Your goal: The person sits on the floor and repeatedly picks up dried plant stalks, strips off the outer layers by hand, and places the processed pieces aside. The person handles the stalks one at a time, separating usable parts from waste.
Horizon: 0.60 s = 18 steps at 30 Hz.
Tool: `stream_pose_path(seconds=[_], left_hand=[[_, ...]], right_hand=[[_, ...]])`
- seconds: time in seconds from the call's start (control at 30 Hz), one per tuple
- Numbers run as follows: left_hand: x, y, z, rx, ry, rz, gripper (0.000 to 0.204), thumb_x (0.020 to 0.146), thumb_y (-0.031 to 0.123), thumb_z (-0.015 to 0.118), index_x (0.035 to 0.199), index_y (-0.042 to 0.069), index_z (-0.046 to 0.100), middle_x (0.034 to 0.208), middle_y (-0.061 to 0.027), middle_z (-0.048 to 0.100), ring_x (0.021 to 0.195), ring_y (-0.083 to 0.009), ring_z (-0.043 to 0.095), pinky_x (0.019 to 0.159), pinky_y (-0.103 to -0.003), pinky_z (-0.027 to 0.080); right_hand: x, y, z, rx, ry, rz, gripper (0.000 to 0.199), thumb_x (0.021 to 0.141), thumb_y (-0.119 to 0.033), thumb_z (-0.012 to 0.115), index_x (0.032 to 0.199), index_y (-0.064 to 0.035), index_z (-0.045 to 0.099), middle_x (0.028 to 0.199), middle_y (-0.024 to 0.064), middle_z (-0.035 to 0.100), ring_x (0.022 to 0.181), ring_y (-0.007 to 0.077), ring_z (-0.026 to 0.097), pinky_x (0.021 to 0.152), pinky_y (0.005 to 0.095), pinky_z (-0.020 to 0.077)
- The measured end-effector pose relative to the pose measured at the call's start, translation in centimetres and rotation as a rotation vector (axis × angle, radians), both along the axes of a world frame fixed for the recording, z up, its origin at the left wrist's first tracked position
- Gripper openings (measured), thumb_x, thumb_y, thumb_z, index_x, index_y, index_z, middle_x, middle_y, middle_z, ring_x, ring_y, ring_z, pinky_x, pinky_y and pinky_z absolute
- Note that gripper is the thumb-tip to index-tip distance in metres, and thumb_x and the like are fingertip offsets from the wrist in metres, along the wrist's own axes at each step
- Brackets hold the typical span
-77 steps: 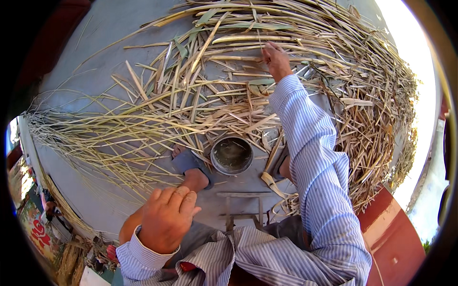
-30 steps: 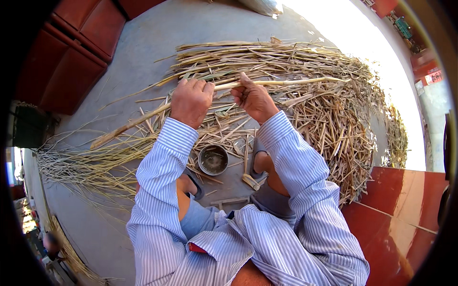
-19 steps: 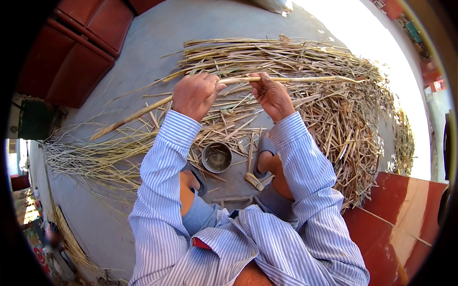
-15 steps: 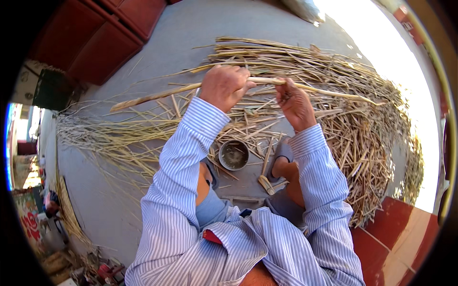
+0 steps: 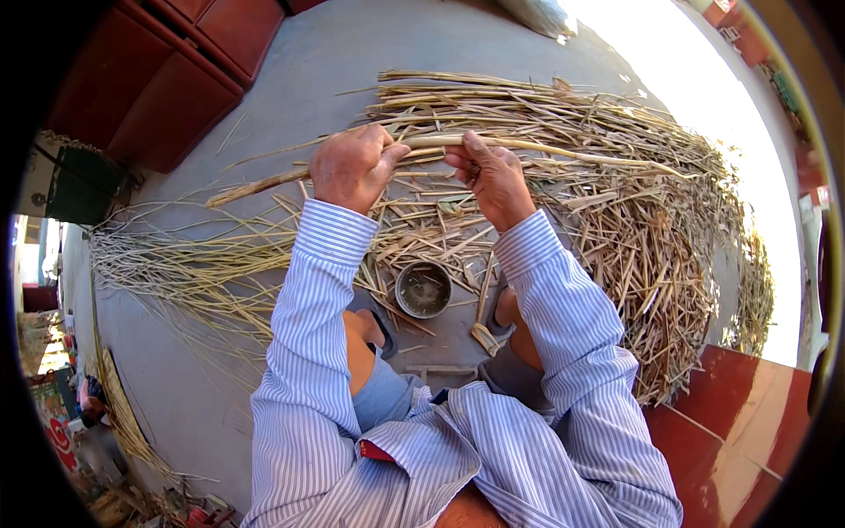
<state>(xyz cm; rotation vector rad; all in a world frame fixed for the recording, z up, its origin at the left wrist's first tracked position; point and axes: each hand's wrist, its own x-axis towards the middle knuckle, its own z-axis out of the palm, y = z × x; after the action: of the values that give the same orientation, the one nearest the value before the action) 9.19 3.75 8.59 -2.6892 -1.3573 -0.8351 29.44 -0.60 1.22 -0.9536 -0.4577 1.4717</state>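
A long, pale, slightly crooked dry stalk [image 5: 576, 156] stretches level in front of me, its browner end out to the left and its thin tip to the right. My left hand [image 5: 352, 169] is closed in a fist around its left part. Close by, my right hand [image 5: 493, 180] pinches the same stalk near its middle between thumb and fingers. Whether the left fist also holds something small is hidden. Beneath the stalk lies a wide heap of dry stalks [image 5: 651, 264]. A round metal bowl [image 5: 423, 289] with some liquid stands on the floor between my feet.
Thin yellowish stems [image 5: 194, 260] spread over the floor [image 5: 185, 352] at the left. Dark red cabinets [image 5: 167, 97] stand at the far left, and red and cream tiles [image 5: 731, 414] lie at the near right. A pale sack [image 5: 539, 16] sits at the far edge.
My left hand has slid left along the stalk, widening the gap between my hands. My right hand has shifted slightly left in the view, still pinching the stalk.
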Motion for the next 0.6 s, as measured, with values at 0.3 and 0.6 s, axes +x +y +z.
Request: stream_pose_path(seconds=[0.3, 0.6], left_hand=[[-0.1, 2.2, 0.0, 0.001, -0.041, 0.002, 0.024, 0.080, 0.033, 0.075, 0.078, 0.010, 0.068, 0.065, -0.0101, 0.063, 0.062, -0.0316, 0.061, 0.058, -0.043, 0.044], [-1.1, 1.4, 1.7, -0.055, -0.068, 0.014, 0.025, 0.079, 0.031, 0.077, 0.077, 0.008, 0.066, 0.069, -0.0096, 0.066, 0.062, -0.0288, 0.062, 0.056, -0.041, 0.046]], right_hand=[[1.2, -1.6, -0.4, -0.047, -0.206, -0.076, 0.019, 0.098, -0.015, 0.057, 0.102, 0.0029, 0.063, 0.083, 0.0111, 0.071, 0.067, 0.0138, 0.068, 0.059, 0.0238, 0.0560], [13.8, -1.6, -2.2, -0.276, 0.318, -0.378, 0.034, 0.103, -0.024, 0.050, 0.125, -0.0003, 0.043, 0.111, 0.0153, 0.064, 0.101, 0.0228, 0.063, 0.073, 0.0308, 0.0556]])
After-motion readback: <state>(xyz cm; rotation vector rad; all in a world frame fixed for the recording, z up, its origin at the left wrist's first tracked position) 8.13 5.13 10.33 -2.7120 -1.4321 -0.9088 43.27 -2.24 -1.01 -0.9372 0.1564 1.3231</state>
